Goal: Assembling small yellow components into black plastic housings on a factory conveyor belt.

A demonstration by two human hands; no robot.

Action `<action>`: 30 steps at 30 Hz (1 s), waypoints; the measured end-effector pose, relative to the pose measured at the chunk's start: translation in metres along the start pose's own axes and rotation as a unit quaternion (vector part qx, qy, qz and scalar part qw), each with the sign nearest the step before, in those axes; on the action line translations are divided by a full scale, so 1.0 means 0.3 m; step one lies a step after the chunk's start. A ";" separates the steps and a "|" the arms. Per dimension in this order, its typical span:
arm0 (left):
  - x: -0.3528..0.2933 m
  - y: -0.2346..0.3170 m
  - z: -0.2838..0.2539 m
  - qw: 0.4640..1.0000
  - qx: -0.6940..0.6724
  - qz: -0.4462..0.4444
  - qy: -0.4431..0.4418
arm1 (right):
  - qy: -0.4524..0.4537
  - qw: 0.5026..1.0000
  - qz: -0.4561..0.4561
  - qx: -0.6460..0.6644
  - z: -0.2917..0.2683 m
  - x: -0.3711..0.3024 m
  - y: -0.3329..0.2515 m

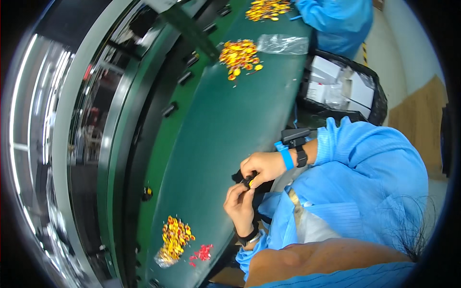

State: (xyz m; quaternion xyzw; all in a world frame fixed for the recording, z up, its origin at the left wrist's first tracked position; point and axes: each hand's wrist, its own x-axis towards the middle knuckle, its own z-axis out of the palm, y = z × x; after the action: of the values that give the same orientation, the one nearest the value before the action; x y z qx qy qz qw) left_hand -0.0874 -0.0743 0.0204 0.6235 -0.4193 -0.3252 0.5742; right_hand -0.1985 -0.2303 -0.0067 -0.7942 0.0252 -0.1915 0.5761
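My left hand (240, 207) and my right hand (265, 168) meet at the near edge of the green table. Fingers of both are closed around a small black part (248, 180). A bit of yellow shows at my right thumb tip, against the black part; whether it is a separate piece I cannot tell. Dark material sticks out beyond my right fingertips, and my fingers hide much of what they hold. Left of my left hand lies a pile of small yellow-and-red pieces (175, 237), partly on a clear bag, beside a scatter of red pieces (204, 252).
Along the table's far side, a green conveyor strip (161, 139) carries several black parts. More yellow-and-red pieces (239, 55) lie farther up, next to a clear plastic bag (283, 44). A black-lined bin (377, 89) holds white boxes. A co-worker's blue sleeve (319, 14) shows at the top.
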 end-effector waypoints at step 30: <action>0.916 -0.348 -0.746 0.862 0.380 -0.027 0.334 | 0.171 0.981 -0.006 -0.088 -0.084 0.070 0.063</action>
State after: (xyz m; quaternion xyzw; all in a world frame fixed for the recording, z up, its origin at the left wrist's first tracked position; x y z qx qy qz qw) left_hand 0.2467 -0.2226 -0.0331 0.8758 -0.2766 0.0712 0.3892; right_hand -0.1840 -0.2648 -0.0118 -0.7972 0.1355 -0.3251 0.4903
